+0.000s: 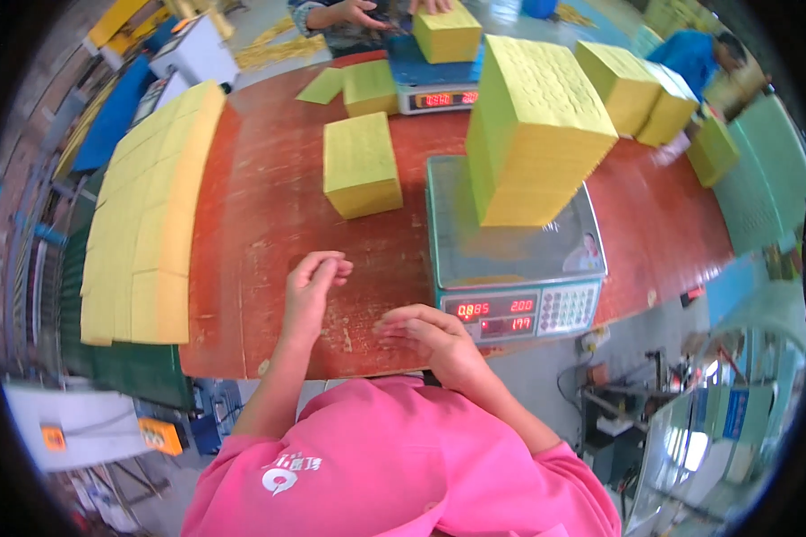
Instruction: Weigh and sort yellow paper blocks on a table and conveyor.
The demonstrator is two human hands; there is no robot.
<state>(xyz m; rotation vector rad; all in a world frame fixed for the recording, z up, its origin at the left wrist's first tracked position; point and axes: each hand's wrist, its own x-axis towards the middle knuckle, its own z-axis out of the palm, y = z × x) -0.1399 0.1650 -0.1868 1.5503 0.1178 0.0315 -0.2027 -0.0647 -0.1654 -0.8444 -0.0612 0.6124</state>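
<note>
Over the near part of the red table, my left hand [312, 288] has its fingers curled in toward the thumb, with nothing visible in them. My right hand [432, 338] is beside it, fingers loosely bent and apart from the thumb, holding nothing. Just right of that hand stands a digital scale [510, 268] with a lit red display and a keypad. A tall block of stacked yellow paper [537, 134] stands on its pan, touched by neither hand. Beyond my hands, a smaller yellow paper stack [360, 166] sits on the table.
Long rows of yellow stacks [152, 215] line the left side of the red table [260, 197]. Across it, a co-worker's hand [432, 4] rests on a yellow block [448, 34] on a second scale [412, 76]. More yellow blocks [622, 85] stand at the far right, near another person [685, 63].
</note>
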